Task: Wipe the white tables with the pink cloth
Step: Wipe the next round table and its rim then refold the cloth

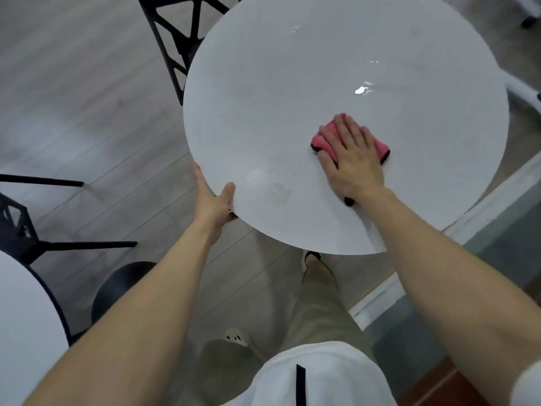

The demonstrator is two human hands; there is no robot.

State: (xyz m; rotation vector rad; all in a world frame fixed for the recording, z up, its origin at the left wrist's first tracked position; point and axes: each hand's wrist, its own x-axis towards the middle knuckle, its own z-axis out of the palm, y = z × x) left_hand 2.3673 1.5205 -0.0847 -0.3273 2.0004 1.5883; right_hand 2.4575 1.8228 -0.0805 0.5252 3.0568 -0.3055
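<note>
A round white table with a smooth, glossy top fills the middle of the view, seen from above. On its near right part lies the folded pink cloth, a soft pad with a dark stitched edge, and the right hand rests flat upon it. The fingers are straight and slightly spread, the palm is pressed down, and the cloth shows only at the left of the fingers and past the hand's right side. The left hand holds the near left rim of the same table. Its thumb lies on the top surface and one finger runs along the rim, while the other fingers are hidden beneath the top, so the rim is pinched between thumb and fingers. Both forearms are bare. A few bright wet glints sit on the top beyond the cloth, toward the far right. A black metal chair frame with triangular openings stands against the far left edge of the table. At the lower left corner a second white table with a black rim shows in part. Beneath everything is a grey wood-plank floor, with the person's beige trousers between the arms.
</note>
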